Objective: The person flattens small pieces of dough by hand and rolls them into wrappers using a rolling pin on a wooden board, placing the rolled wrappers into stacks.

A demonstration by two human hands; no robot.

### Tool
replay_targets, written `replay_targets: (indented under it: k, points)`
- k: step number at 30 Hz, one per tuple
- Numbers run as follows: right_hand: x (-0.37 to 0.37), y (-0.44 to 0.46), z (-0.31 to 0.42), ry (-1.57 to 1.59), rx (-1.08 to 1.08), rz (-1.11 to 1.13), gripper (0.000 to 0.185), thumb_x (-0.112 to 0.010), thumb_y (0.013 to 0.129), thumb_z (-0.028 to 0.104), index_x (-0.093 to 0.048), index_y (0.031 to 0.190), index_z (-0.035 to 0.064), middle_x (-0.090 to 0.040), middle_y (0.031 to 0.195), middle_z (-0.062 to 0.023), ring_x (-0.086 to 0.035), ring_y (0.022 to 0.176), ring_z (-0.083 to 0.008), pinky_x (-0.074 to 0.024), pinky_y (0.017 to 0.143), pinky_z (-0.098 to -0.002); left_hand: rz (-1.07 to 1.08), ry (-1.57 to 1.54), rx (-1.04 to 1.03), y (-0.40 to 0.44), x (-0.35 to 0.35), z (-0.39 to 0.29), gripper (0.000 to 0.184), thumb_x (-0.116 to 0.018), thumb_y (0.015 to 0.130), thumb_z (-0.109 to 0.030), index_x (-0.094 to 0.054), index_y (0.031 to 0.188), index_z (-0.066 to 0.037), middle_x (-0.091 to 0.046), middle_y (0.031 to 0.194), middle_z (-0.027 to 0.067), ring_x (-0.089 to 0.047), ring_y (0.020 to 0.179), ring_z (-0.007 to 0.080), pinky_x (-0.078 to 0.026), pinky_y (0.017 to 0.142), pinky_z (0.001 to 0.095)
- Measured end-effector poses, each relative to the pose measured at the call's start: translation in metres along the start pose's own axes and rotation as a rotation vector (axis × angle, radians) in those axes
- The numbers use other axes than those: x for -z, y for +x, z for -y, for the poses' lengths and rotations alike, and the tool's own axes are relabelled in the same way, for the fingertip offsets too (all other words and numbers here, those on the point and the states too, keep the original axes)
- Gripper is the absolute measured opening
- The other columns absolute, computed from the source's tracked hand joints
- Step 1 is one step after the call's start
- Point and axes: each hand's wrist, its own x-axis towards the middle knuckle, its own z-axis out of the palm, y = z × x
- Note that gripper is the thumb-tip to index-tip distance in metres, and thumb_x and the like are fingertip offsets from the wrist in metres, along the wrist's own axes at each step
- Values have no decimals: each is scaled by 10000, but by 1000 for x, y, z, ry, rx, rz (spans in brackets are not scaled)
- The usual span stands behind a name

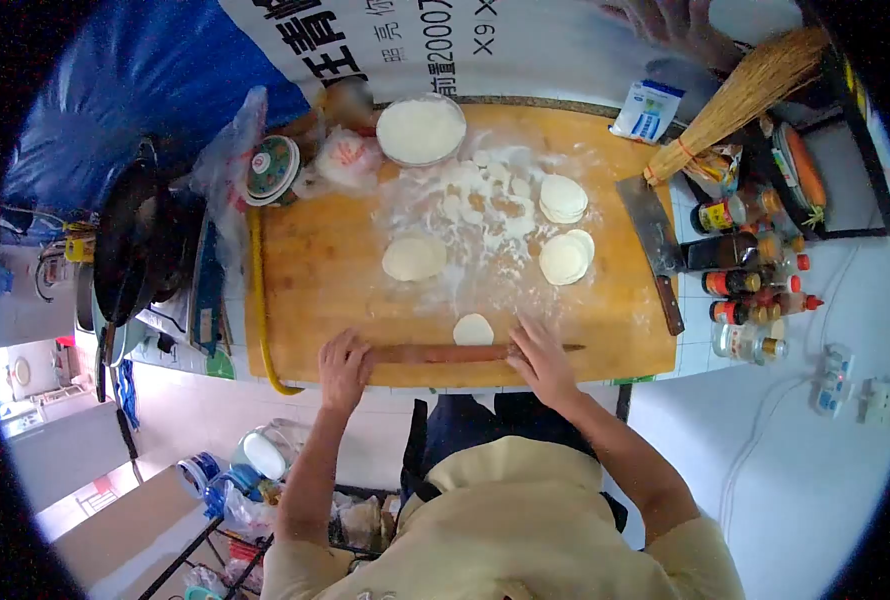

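Note:
A wooden rolling pin point(435, 354) lies level near the front edge of the floured wooden board point(315, 260). My left hand point(345, 368) is closed over its left end, and my right hand point(543, 362) grips it towards the right, where a tapered tip sticks out. Just beyond the pin, a small round dough wrapper point(473, 329) touches or nearly touches it. A larger flat dough round point(414, 257) rests farther back. Two stacks of wrappers, a rear stack point(563, 198) and a nearer stack point(566, 258), lie to the right. Small dough pieces point(500, 178) sit in scattered flour.
A bowl of flour point(421, 130) stands at the back. A cleaver point(653, 230) lies along the board's right edge, with sauce bottles point(730, 250) beyond it. A straw brush point(735, 100) leans behind. Left are a patterned round tin point(272, 168) and a dark wok point(130, 240).

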Motion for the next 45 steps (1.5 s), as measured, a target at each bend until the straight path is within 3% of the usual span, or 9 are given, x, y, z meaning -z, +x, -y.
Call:
replay_targets:
  k: [8, 14, 16, 27, 29, 32, 39, 41, 45]
  points:
    - [-39, 79, 25, 204, -295, -10, 304, -645, 801, 131, -569, 1090, 72, -613, 1056, -149, -580, 1001, -347, -459, 833, -484, -132, -16, 157, -4, 13, -42, 190, -706, 712, -125, -653, 891, -88, -569, 1218, 94, -525, 1108, 297, -365, 989, 439]
    - [-29, 89, 14, 197, -380, 193, 131, -622, 802, 110, -558, 914, 84, -600, 859, -119, -597, 821, -296, -485, 732, -399, -204, -83, 262, -23, 8, -58, 142, -697, 732, -112, -670, 870, -99, -583, 1202, 70, -539, 1093, 270, -355, 1003, 452]
    - [-22, 92, 2, 441, -336, -50, 152, -685, 755, 71, -615, 885, 35, -622, 793, -94, -609, 748, -221, -481, 674, -337, -199, -67, 292, -29, 6, -57, 145, -697, 730, -110, -672, 872, -101, -582, 1200, 66, -538, 1096, 266, -354, 1004, 454]
    - [71, 192, -114, 577, -329, -602, 188, -648, 806, 43, -612, 987, 3, -623, 1033, -145, -596, 990, -257, -459, 860, -350, -177, -37, 362, -39, 13, -66, 191, -697, 708, -108, -682, 898, -102, -553, 1227, 77, -533, 1099, 271, -349, 1004, 475]
    - [90, 200, -77, -133, -315, -480, 194, -671, 778, 64, -642, 963, 12, -604, 1067, -183, -562, 1043, -328, -436, 906, -416, -156, -47, 405, -42, 12, -70, 188, -705, 710, -119, -683, 896, -107, -552, 1228, 80, -542, 1083, 271, -349, 1004, 475]
    - [65, 224, -85, -385, -143, -370, 281, -641, 778, 194, -631, 1022, 55, -622, 1023, -161, -570, 978, -344, -460, 830, -431, -115, -65, 389, -39, 17, -73, 166, -709, 732, -134, -684, 895, -112, -557, 1221, 85, -558, 1051, 266, -351, 1001, 478]
    - [38, 210, -51, -228, -258, -135, 242, -673, 734, 176, -619, 934, 50, -612, 1000, -140, -565, 949, -339, -458, 781, -450, -141, -77, 408, -29, 26, -83, 152, -713, 749, -132, -684, 898, -115, -577, 1194, 89, -582, 999, 242, -354, 1002, 478]
    - [23, 172, -42, -376, 98, -117, 191, -665, 748, 151, -603, 904, 62, -594, 1052, -141, -570, 935, -343, -468, 758, -446, -133, -81, 378, -28, 27, -83, 155, -722, 741, -131, -682, 890, -109, -578, 1190, 90, -584, 993, 244, -354, 1002, 475]
    - [22, 119, -24, -492, 307, 149, 369, -668, 788, 201, -595, 1120, 58, -556, 1170, -151, -547, 1058, -335, -474, 847, -444, -141, -99, 327, -31, 23, -80, 162, -726, 737, -135, -681, 889, -104, -577, 1190, 90, -577, 1013, 248, -355, 1002, 474]
